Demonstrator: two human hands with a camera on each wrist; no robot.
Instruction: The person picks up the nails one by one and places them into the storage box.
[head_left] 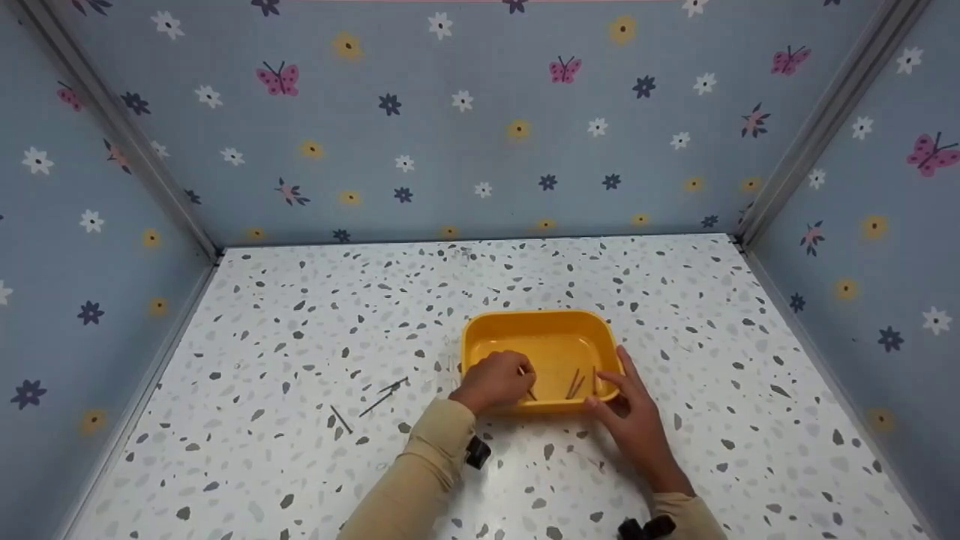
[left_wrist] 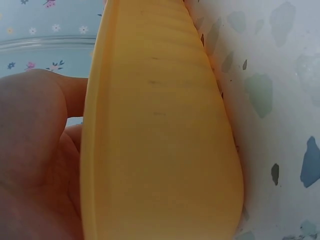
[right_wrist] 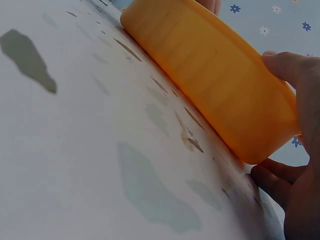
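A yellow plastic tray sits on the speckled tabletop, its outer wall filling much of both wrist views. My left hand reaches over the near rim into its left part, fingers curled and pinching a thin dark nail. In the left wrist view the tray wall hides the fingertips. My right hand grips the near right corner, with the thumb on the rim and other fingers low against the outer wall. A few nails lie on the tray floor near that hand.
Left of the tray, several loose nails lie on the table, one nail apart from the others. Blue panels with flowers and butterflies enclose the table at the back and both sides.
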